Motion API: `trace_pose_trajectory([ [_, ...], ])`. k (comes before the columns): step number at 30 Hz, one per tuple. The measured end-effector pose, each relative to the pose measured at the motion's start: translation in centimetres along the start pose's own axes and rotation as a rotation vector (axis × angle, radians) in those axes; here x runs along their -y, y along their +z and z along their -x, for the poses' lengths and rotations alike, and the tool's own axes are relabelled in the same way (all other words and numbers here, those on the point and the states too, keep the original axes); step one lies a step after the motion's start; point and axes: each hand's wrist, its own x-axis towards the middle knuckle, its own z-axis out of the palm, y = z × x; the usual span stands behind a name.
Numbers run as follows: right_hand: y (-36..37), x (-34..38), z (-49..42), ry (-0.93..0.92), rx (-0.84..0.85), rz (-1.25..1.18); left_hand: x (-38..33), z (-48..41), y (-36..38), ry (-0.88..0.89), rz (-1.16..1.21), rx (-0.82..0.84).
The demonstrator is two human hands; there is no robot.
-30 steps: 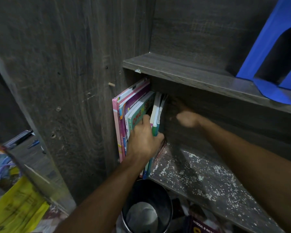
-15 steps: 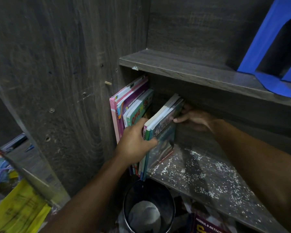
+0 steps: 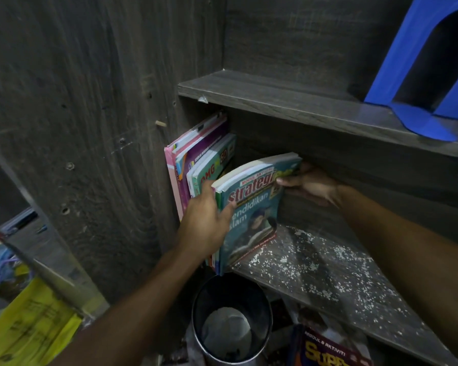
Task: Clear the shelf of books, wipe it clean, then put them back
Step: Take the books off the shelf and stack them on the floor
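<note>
Nearest, below the shelf's front edge, a round metal bin (image 3: 232,318) stands open with something pale at its bottom. Also below the shelf, under its middle, lies a red book (image 3: 328,351) with yellow letters. Well off the shelf's left end and lower down lies a yellow paper (image 3: 29,331).

The shelf (image 3: 328,276) is dark wood, its top flecked all over with white specks. At its left end the left hand (image 3: 206,220) grips a teal book (image 3: 251,215) by the spine edge. The thumb lies across the front cover and the fingers curl behind, round a few thinner ones held with it. The teal book tilts rightward, cover toward the camera, its lower corner jutting past the shelf's front edge. Over the shelf's left part the right hand (image 3: 310,186) pinches the teal book's top far corner between its fingers.

Further back at the shelf's left end the other books (image 3: 196,165) stand upright against the panel (image 3: 90,128), pink and purple spines outward. A small wooden peg (image 3: 160,124) sticks out of the panel, higher than the shelf. Above the shelf runs a board (image 3: 302,107), and on it, over the shelf's right part, stands a blue holder (image 3: 421,70).
</note>
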Motion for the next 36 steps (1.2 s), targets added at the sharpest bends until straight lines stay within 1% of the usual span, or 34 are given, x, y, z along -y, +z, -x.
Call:
trace_pose_trajectory([
  [2, 0.0, 0.2, 1.0, 0.003, -0.045, 0.061, -0.3, -0.5, -0.7, -0.008, -0.001, 0.052],
  [7, -0.4, 0.1, 4.2, 0.005, -0.142, 0.051, -0.8, -2.6, -1.9, -0.018, 0.082, 0.205],
  [11, -1.3, -0.4, 6.4, 0.037, -0.278, 0.062, -1.3, -4.0, -1.8, -0.033, 0.18, 0.327],
  [16, -2.1, -1.3, 8.2, 0.026, -0.388, 0.046, -1.9, -4.9, -0.5, -0.074, 0.273, 0.386],
  [18, -2.2, -1.7, 9.0, 0.011, -0.432, 0.028, -2.0, -5.2, 0.0, -0.062, 0.266, 0.408],
  [20, -2.2, -2.4, 9.6, -0.012, -0.44, -0.008, -2.0, -5.5, 0.6, -0.06, 0.26, 0.428],
  [24, -2.0, -3.4, 10.1, -0.045, -0.449, -0.014, -1.3, -5.8, 1.5, -0.114, 0.3, 0.415],
  [28, -1.7, -3.7, 10.1, -0.079, -0.461, -0.043, -0.9, -5.2, 2.7, -0.232, 0.53, 0.335],
  [29, -1.6, -3.8, 10.1, -0.094, -0.468, -0.046, -0.7, -4.8, 3.0, -0.245, 0.549, 0.315],
  [32, -1.4, -4.7, 10.0, -0.118, -0.496, -0.013, 0.6, -3.5, 4.5, -0.257, 0.517, 0.307],
  [36, -1.0, -6.8, 10.2, -0.07, -0.484, -0.013, 2.4, -2.5, 5.9, -0.286, 0.529, 0.318],
])
